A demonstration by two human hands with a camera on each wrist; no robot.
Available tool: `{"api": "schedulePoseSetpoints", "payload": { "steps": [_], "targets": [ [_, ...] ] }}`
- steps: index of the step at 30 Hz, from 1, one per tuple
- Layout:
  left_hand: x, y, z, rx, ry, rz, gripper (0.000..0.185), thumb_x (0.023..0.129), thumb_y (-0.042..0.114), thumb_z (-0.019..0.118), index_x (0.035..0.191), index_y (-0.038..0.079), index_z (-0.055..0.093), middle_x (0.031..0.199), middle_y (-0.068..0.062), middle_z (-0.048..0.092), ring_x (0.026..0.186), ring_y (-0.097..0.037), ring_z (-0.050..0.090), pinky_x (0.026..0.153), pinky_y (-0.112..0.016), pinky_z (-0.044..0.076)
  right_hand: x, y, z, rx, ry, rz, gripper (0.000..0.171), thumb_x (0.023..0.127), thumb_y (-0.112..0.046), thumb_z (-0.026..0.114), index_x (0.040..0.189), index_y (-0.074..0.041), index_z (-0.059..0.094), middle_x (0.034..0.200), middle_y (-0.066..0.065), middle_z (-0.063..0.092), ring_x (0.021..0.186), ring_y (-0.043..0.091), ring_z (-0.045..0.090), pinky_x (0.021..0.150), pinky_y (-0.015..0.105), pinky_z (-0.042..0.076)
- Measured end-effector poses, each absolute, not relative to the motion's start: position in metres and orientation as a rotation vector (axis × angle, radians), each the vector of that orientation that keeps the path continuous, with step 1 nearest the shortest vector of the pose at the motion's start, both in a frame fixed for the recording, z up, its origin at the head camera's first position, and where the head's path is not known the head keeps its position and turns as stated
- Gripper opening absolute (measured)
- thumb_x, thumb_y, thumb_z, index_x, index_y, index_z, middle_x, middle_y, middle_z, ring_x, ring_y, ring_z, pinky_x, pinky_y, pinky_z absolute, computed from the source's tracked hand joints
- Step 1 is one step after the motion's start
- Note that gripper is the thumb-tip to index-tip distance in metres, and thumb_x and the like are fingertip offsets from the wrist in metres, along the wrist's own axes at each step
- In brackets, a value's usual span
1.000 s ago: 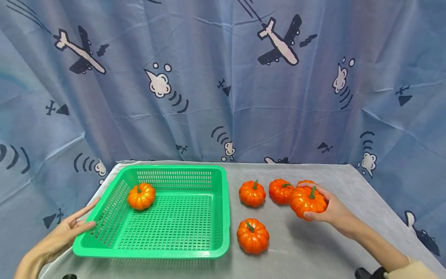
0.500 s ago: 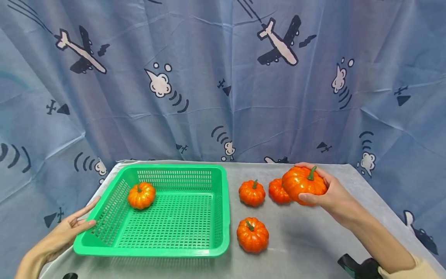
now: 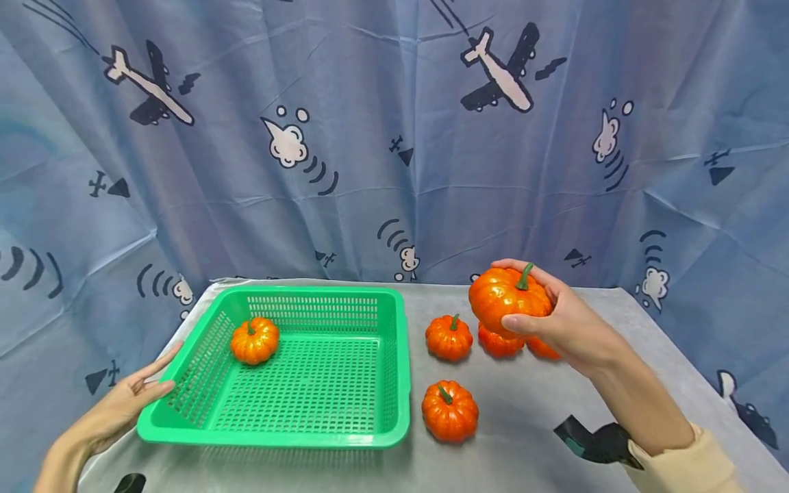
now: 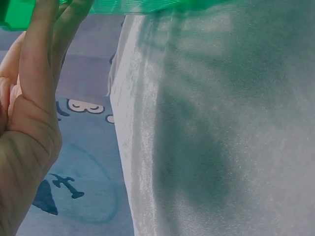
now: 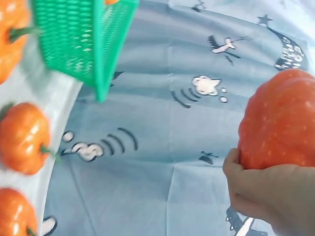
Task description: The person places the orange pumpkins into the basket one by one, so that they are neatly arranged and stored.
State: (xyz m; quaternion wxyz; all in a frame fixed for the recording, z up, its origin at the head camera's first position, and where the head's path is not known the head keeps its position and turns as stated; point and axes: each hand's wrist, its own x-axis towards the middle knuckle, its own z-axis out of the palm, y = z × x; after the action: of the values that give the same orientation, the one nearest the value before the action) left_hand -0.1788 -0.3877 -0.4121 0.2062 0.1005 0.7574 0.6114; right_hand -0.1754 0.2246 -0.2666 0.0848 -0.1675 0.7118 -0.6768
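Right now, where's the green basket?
In the head view, the green basket sits on the table, left of centre, between the left hand and the front pumpkin.

Holds left hand (image 3: 120,404) along the left edge of the bench (image 3: 518,431), with fingers (image 3: 154,364) straight and thumb (image 3: 155,392) apart. Holds right hand (image 3: 568,320) raised over the right side, with fingers (image 3: 509,263) curled and thumb opposed in a grip; slants forearm (image 3: 644,400) back toward near right.

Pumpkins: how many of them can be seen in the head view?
6: a pumpkin in the green basket, another held by the right hand, four on the table: one in front, one behind it, two further right, partly hidden. More may be hidden.
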Motion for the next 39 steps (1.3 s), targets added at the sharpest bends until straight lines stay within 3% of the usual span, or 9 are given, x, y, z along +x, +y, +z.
{"api": "schedulePoseSetpoints", "payload": {
  "steps": [1,4,10,15,17,20,22,32,39],
  "targets": [
    [-0.179,-0.388,-0.412,0.276,2.125,1.698,0.064,0.105,0.013,0.038,0.155,0.031,0.002,0.153,-0.026,-0.014,0.133,-0.023,0.036,0.090,-0.010,0.042,-0.178,0.221,-0.265,-0.520,2.106,-2.026,0.054,0.087,0.002,0.063,0.134,-0.020,0.048,0.127,0.007,0.049,0.106,0.026,0.054,0.082,0.033,0.057],
    [-0.179,-0.388,-0.412,0.261,2.164,1.678,0.065,0.104,0.014,0.039,0.155,0.025,0.001,0.150,-0.023,-0.028,0.134,-0.043,-0.017,0.103,-0.026,0.037,-0.186,0.212,-0.259,-0.572,2.025,-2.062,0.053,0.087,0.003,0.062,0.134,-0.017,0.047,0.126,0.010,0.048,0.106,0.026,0.054,0.083,0.032,0.056],
    [-0.178,-0.385,-0.410,0.256,2.171,1.674,0.066,0.104,0.014,0.040,0.155,0.024,0.000,0.150,-0.023,-0.028,0.131,-0.052,-0.022,0.105,-0.033,0.032,-0.204,0.185,-0.250,-0.621,1.924,-2.076,0.052,0.086,0.004,0.063,0.133,-0.014,0.048,0.125,0.012,0.048,0.105,0.027,0.053,0.084,0.030,0.055],
    [-0.179,-0.384,-0.409,0.281,2.178,1.673,0.065,0.104,0.014,0.039,0.155,0.024,0.000,0.149,-0.025,-0.027,0.136,-0.054,0.003,0.094,-0.014,0.039,-0.219,0.161,-0.246,-0.654,1.872,-2.046,0.053,0.085,0.007,0.060,0.133,-0.010,0.044,0.128,0.014,0.045,0.107,0.027,0.051,0.085,0.028,0.055],
    [-0.179,-0.385,-0.408,0.292,2.196,1.660,0.064,0.105,0.014,0.038,0.155,0.024,0.000,0.150,-0.026,-0.026,0.135,-0.055,0.005,0.103,-0.029,0.036,-0.224,0.151,-0.244,-0.681,1.860,-2.032,0.053,0.085,0.007,0.059,0.134,-0.008,0.043,0.128,0.015,0.045,0.107,0.027,0.050,0.084,0.028,0.055],
    [-0.178,-0.384,-0.408,0.296,2.190,1.672,0.063,0.105,0.015,0.038,0.155,0.024,0.000,0.150,-0.025,-0.025,0.135,-0.054,0.005,0.108,-0.038,0.033,-0.229,0.135,-0.240,-0.726,1.845,-2.018,0.053,0.085,0.007,0.060,0.134,-0.005,0.042,0.126,0.015,0.046,0.106,0.027,0.050,0.082,0.028,0.054],
    [-0.178,-0.382,-0.408,0.297,2.153,1.703,0.064,0.105,0.014,0.038,0.155,0.022,0.000,0.150,-0.024,-0.027,0.131,-0.053,-0.019,0.108,-0.039,0.032,-0.232,0.124,-0.238,-0.747,1.834,-2.008,0.053,0.084,0.006,0.060,0.133,-0.006,0.043,0.126,0.014,0.046,0.106,0.028,0.049,0.081,0.028,0.054],
    [-0.177,-0.383,-0.406,0.297,2.173,1.716,0.065,0.104,0.014,0.040,0.155,0.015,-0.001,0.151,-0.027,-0.025,0.132,-0.055,-0.013,0.090,-0.012,0.043,-0.252,0.063,-0.234,-0.819,1.661,-2.073,0.057,0.081,-0.002,0.065,0.134,-0.006,0.044,0.123,0.015,0.049,0.104,0.026,0.051,0.080,0.029,0.054],
    [-0.175,-0.377,-0.411,0.377,2.077,1.799,0.064,0.105,0.012,0.038,0.154,0.014,-0.004,0.147,-0.030,-0.028,0.116,-0.006,0.054,0.093,-0.025,0.050,-0.264,0.004,-0.246,-0.782,1.517,-2.177,0.056,0.083,0.003,0.057,0.136,-0.008,0.046,0.121,0.012,0.050,0.101,0.024,0.053,0.081,0.027,0.053]
  ]
}}
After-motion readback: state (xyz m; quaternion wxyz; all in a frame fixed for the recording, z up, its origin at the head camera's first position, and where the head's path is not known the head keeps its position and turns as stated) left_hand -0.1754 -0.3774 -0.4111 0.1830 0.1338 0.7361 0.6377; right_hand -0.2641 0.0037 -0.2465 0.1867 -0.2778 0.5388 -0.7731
